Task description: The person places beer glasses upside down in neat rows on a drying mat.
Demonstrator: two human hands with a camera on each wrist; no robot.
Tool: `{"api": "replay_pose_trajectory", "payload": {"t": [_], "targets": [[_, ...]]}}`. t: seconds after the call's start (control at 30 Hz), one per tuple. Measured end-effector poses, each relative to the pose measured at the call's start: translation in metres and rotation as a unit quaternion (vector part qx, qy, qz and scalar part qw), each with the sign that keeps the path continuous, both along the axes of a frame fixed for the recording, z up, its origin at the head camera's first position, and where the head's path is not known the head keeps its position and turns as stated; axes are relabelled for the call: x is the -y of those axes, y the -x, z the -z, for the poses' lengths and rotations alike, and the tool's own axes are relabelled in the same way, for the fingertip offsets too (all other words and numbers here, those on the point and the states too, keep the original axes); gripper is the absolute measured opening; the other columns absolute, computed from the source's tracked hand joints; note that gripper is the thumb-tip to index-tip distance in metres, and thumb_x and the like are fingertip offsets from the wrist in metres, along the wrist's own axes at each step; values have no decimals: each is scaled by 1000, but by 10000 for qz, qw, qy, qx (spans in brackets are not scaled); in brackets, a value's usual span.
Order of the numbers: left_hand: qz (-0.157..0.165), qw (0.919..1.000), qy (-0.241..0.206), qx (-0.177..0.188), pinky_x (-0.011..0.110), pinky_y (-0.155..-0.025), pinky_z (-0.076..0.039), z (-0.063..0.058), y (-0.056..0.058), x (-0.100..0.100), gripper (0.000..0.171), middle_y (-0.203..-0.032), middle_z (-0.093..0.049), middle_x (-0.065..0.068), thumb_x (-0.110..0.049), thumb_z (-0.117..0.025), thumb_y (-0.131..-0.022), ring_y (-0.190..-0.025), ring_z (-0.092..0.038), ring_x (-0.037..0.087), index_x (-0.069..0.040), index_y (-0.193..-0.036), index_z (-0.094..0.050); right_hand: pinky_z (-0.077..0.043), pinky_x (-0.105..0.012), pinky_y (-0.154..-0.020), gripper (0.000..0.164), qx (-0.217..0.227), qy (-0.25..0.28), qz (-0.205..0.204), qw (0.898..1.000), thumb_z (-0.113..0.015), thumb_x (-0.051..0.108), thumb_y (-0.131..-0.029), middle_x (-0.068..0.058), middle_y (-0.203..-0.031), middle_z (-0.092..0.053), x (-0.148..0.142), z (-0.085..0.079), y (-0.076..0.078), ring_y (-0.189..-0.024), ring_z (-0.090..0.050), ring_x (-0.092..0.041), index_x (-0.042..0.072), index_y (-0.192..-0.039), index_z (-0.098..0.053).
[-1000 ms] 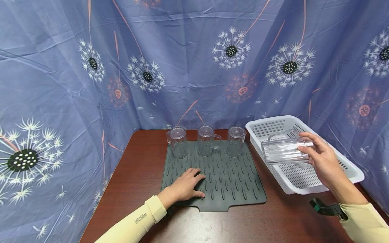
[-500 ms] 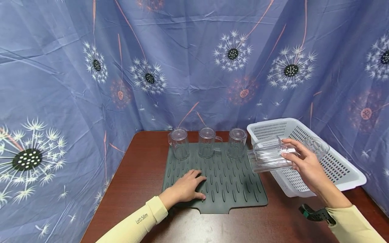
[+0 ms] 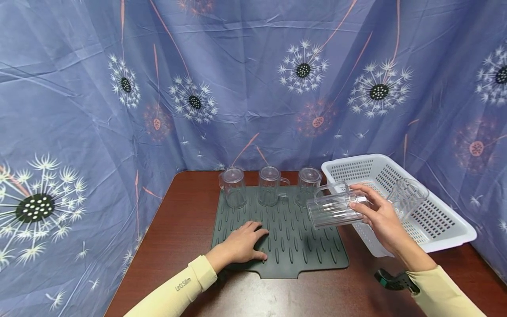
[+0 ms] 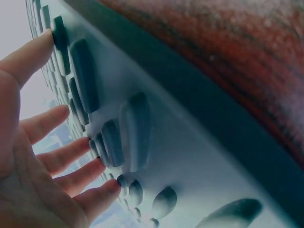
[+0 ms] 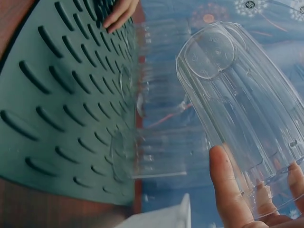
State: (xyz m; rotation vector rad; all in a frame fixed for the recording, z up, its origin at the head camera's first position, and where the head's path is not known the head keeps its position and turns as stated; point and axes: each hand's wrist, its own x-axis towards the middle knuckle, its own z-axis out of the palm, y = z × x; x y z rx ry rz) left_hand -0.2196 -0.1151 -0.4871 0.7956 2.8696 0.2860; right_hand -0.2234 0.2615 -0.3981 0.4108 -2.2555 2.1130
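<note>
My right hand (image 3: 382, 218) grips a clear mug (image 3: 334, 210) near one end, thumb on the near side. The mug lies sideways in the air over the mat's right edge, its handle up; the right wrist view shows its round base (image 5: 210, 54). My left hand (image 3: 241, 244) rests on the dark ribbed drying mat (image 3: 277, 270), fingers spread, fingertips (image 4: 110, 187) touching the ribs. Along the mat's far edge stand three upside-down clear mugs: a left mug (image 3: 233, 187), a middle mug (image 3: 269, 186) and a right mug (image 3: 308, 185), partly behind the held one.
To the right of the mat stands a white slotted basket (image 3: 455, 233) with another clear mug (image 3: 409, 196) in it, partly behind my right hand. The brown table (image 3: 158, 255) lies under everything. A blue patterned curtain (image 3: 245, 88) hangs close behind.
My right hand has carried the mug leftward from above the basket to over the mat's right edge. The left hand stays in place on the mat.
</note>
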Motion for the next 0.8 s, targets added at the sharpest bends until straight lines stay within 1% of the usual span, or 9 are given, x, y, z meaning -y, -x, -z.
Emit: {"api": "replay_pose_trajectory", "payload": {"t": [0.13, 0.27, 0.4, 0.5, 0.53, 0.57, 0.63, 0.73, 0.8], "targets": [[35, 10000, -11, -23, 58, -98, -49, 1, 0, 1, 71, -156, -42, 8, -56, -73, -87, -145, -39, 28, -25, -147, -52, -47, -21, -65, 46, 116, 29, 6, 9999, -63, 8, -99, 6, -120, -54, 8, 4, 1, -88, -55, -3, 14, -143, -51], [56, 10000, -24, -38, 57, -98, -49, 0, 0, 1, 70, -156, -43, 8, -55, -73, -87, -144, -40, 28, -25, -147, -53, -48, -22, -66, 47, 177, -187, 96, 9996, -65, 11, -99, 6, -122, -53, 17, 8, 0, -87, -56, -2, 14, -143, -50], [55, 9999, -77, -52, 56, -101, -48, 1, 0, 2, 69, -155, -44, 8, -55, -73, -87, -144, -40, 29, -25, -146, -53, -44, -24, -59, 45, 116, -519, 225, 9983, -66, 14, -98, 7, -125, -52, 26, 12, 0, -81, -53, -2, 15, -141, -52], [78, 9998, -176, -45, 54, -103, -47, 2, 0, 3, 68, -154, -44, 9, -52, -73, -88, -143, -41, 28, -23, -146, -53, -48, -24, -58, 45, 129, -548, 203, 9982, -67, 15, -98, 6, -122, -54, 32, 16, 1, -81, -55, -3, 15, -140, -52], [99, 9997, -233, -24, 52, -105, -46, 2, 0, 3, 67, -154, -44, 9, -51, -73, -89, -143, -41, 28, -23, -146, -53, -48, -24, -58, 46, 159, -577, 194, 9980, -67, 17, -98, 6, -121, -55, 34, 18, 2, -81, -55, -3, 15, -141, -51], [123, 9995, -302, 16, 52, -106, -46, 1, -1, 4, 66, -154, -44, 10, -50, -73, -89, -143, -41, 28, -22, -146, -53, -51, -24, -62, 46, 216, -547, 164, 9981, -67, 17, -98, 6, -120, -55, 35, 20, 1, -85, -57, -3, 15, -141, -51], [174, 9988, -454, 115, 50, -109, -44, 0, -2, 5, 64, -153, -44, 12, -46, -73, -91, -143, -40, 29, -20, -146, -53, -52, -25, -64, 48, 247, -611, 160, 9977, -67, 19, -98, 7, -122, -54, 40, 23, 1, -87, -58, -4, 13, -143, -49], [177, 9970, -699, 298, 50, -111, -42, -2, -1, 7, 62, -154, -43, 14, -43, -71, -93, -143, -40, 30, -18, -146, -53, -49, -26, -60, 49, 160, -901, 254, 9955, -67, 20, -98, 9, -124, -52, 47, 28, 1, -76, -53, -4, 12, -142, -49], [114, 9954, -851, 415, 51, -111, -41, -4, -1, 8, 61, -154, -43, 14, -42, -71, -94, -143, -41, 31, -18, -147, -52, -47, -26, -59, 48, 114, -998, 275, 9946, -67, 20, -98, 9, -125, -52, 51, 32, 2, -71, -49, -5, 11, -142, -49]]}}
